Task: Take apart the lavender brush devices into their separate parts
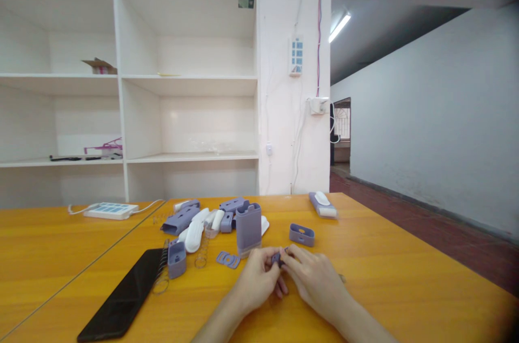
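My left hand (258, 278) and my right hand (314, 277) meet over the orange table (405, 272), fingers pinched together on a small purple plastic part (277, 258) held between them. Just beyond my hands stands an upright purple housing (248, 228). A small purple oval cap (301, 235) lies to the right of it. A flat purple bracket (228, 259) lies left of my left hand.
A heap of purple and white plastic shells (198, 219) with metal springs (201, 254) sits left of centre. A black phone (124, 295) lies at the near left, a white power strip (110, 210) further back. White shelving (121, 116) stands behind the table.
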`<state>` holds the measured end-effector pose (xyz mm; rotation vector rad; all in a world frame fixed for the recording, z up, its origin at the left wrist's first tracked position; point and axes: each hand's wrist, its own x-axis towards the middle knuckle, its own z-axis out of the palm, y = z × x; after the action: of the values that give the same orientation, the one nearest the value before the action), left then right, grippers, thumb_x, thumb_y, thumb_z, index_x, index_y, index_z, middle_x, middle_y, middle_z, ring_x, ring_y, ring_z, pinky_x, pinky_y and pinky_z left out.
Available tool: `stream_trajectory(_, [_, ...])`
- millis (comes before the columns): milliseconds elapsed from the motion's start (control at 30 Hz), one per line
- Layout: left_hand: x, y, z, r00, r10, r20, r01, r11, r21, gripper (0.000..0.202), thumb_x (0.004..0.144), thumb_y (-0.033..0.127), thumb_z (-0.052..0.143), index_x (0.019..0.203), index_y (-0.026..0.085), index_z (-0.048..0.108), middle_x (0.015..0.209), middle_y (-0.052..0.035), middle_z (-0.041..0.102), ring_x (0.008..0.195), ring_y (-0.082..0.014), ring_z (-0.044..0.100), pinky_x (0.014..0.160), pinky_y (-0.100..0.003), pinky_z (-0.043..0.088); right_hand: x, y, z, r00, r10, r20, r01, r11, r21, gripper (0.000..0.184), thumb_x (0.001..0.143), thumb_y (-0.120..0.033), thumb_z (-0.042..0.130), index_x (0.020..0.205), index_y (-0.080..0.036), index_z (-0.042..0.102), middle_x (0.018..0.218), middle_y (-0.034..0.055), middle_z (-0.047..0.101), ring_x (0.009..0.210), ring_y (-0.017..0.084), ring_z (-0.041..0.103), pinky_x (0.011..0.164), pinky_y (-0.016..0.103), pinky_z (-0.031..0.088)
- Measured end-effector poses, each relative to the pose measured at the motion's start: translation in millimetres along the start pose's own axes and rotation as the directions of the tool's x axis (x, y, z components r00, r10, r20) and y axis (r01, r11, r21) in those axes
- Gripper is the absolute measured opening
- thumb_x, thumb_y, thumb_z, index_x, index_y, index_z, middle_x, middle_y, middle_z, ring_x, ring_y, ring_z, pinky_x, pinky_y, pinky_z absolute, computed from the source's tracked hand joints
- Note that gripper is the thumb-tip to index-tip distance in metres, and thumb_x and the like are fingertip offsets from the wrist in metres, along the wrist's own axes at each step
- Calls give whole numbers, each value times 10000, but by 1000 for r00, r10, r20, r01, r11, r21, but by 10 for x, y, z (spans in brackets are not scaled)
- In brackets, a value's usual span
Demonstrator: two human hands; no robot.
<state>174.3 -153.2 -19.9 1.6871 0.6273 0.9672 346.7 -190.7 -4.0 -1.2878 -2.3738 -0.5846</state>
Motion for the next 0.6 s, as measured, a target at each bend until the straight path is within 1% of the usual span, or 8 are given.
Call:
stream_trajectory(167, [1,22,3,1000,-13,-4,13,1000,12,347,883,388,543,1044,116,686,642,-13,653,480,-141,669,426,-196,504,-1,8,1,1000,-7,-13,7,1000,-11,378,913,-96,600,1268,-226,613,1091,52,716,925,228,721,644,289,491])
stream_trajectory(267, [2,12,14,999,-22,-30,22,999,32,336,881,395,554,1007,115,691,606,-13,651,471,-150,667,422,-205,507,-3,7,6,999,-19,-28,19,1000,-16,377,893,-78,604,1243,-217,622,1068,50,719,893,222,721,624,287,474])
stream_trajectory(433, [0,-38,44,993,-28,-113,38,996,82,277,858,350,549,963,123,669,536,9,628,433,-157,640,408,-222,506,-1,-20,23,997,-49,-52,47,998,-30,399,863,-57,601,1241,-185,613,1033,60,723,869,228,722,612,294,464])
stream_trajectory(500, [-7,-47,54,987,-20,-162,40,992,121,248,859,327,533,953,135,658,512,25,606,405,-149,613,386,-207,472,2,-51,25,995,-70,-71,69,997,-25,388,869,-56,586,1241,-164,602,1038,67,722,864,226,723,611,298,464])
stream_trajectory(600, [-20,-34,57,974,13,-228,34,979,200,174,858,268,511,895,162,644,486,49,562,375,-135,563,371,-189,406,6,-100,14,993,-86,-84,86,996,-4,313,896,-71,565,1196,-151,602,1016,67,722,838,222,724,612,305,466])
